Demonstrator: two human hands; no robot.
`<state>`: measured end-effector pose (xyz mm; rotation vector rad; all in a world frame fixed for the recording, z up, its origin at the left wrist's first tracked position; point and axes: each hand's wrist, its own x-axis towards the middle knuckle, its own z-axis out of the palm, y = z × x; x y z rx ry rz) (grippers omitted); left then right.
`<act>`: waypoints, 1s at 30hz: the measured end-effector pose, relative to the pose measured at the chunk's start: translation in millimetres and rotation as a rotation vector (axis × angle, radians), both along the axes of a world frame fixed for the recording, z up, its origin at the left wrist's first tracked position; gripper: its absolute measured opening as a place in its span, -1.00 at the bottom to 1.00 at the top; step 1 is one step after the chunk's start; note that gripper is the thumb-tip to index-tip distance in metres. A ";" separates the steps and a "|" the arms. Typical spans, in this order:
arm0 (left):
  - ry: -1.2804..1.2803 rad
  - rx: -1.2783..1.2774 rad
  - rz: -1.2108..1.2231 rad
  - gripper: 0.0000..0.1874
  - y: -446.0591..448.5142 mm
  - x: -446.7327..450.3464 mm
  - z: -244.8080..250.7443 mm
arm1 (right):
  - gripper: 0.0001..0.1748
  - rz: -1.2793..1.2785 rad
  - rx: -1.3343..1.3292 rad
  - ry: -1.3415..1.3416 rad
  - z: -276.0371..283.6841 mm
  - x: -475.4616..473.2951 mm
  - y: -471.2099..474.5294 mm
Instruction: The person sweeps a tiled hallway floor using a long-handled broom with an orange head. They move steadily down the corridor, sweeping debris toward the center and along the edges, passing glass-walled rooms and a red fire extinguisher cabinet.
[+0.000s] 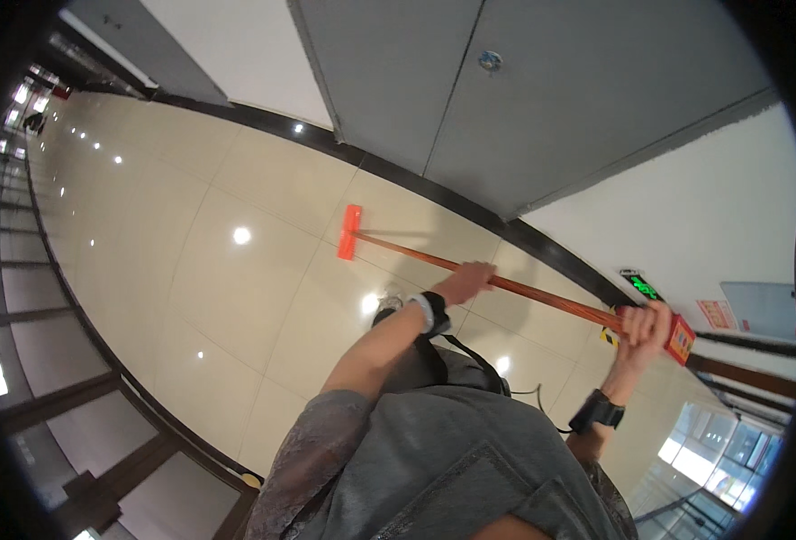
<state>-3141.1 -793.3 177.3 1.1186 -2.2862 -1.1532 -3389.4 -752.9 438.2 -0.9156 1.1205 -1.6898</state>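
Note:
A long wooden pole (546, 295) runs from the right side towards the centre, with an orange-red broom or mop head (350, 233) at its far end, over the glossy tiled floor (263, 270). My left hand (467, 283) is closed around the middle of the pole. Higher up, near the pole's upper end, my right hand (644, 327) grips it with curled fingers. Both wrists wear black bands. The type of head, and whether it touches the floor, cannot be told.
A grey double door (546, 108) and white wall border the floor, with black skirting (398, 169) along them. A lit green sign (641, 285) and a red box (680, 339) are at the right. Brown-framed panels (175, 479) line the left side. My shoe (390, 302) shows below.

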 end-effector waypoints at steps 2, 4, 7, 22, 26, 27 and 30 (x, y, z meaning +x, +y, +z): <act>0.127 -0.204 0.159 -0.63 5.8 33.8 -20.1 | -0.72 0.114 -0.003 0.044 -22.9 22.8 -1.5; -0.125 -0.039 0.111 -0.60 0.6 70.3 -36.6 | -0.73 0.189 0.031 0.005 -48.5 53.3 4.1; -0.277 0.139 0.237 -0.65 8.1 99.6 -49.4 | -0.68 0.171 0.131 -0.097 -75.1 87.7 24.9; 0.291 0.305 -0.549 -0.68 13.2 -99.3 41.3 | -0.69 -0.449 -0.099 0.321 60.6 -26.1 119.6; 0.186 0.131 -0.505 -0.66 -1.4 -76.8 7.6 | -0.74 -0.506 -0.050 0.188 16.8 -31.0 103.0; 0.143 0.107 -0.494 -0.66 -8.6 -65.8 -4.9 | -0.73 -0.465 -0.043 0.125 -1.5 -27.6 94.4; -0.138 0.059 -0.301 -0.63 -32.2 -10.6 -38.3 | -0.72 -0.355 0.086 0.107 -57.1 6.4 70.5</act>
